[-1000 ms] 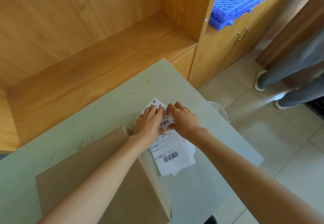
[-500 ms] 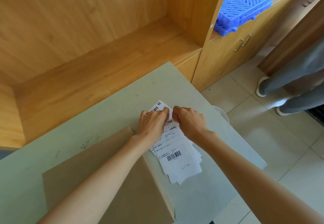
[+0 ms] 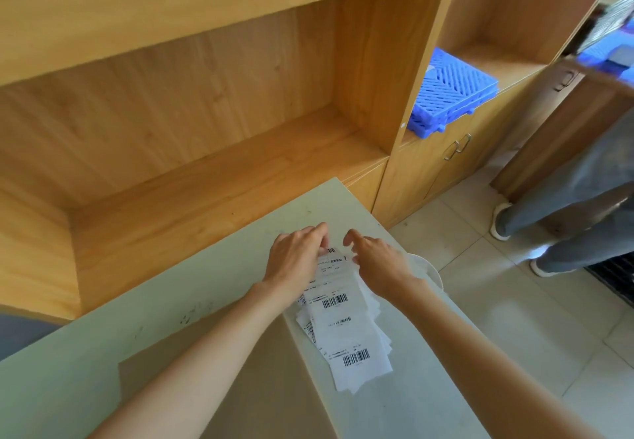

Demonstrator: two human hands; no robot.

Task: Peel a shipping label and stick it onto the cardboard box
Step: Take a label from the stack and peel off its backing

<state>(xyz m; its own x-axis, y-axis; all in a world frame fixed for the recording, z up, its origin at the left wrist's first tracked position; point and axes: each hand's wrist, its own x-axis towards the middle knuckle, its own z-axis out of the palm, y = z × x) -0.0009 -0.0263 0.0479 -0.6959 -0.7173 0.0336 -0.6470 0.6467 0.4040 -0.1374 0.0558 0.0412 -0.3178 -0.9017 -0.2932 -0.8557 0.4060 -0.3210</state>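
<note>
The left hand (image 3: 295, 260) lies on the far end of a stack of labels (image 3: 346, 322), its fingers (image 3: 317, 232) bunched together and curled down at the top edge of the sheets; whether they pinch a sheet cannot be told. Just right of them, the right hand (image 3: 380, 260) hovers over the same end of the stack with its fingers (image 3: 351, 236) slightly spread and bent, the forefinger apart from the paper edge. Toward the wrists, the labels fan out on the pale green table (image 3: 219, 267), barcodes facing up. Beside the left forearm, touching the stack's left edge, sits the cardboard box (image 3: 274, 390). Beyond the fingertips stands a wooden shelf (image 3: 192, 123); further right of them lies a blue plastic grid (image 3: 453, 95).
</note>
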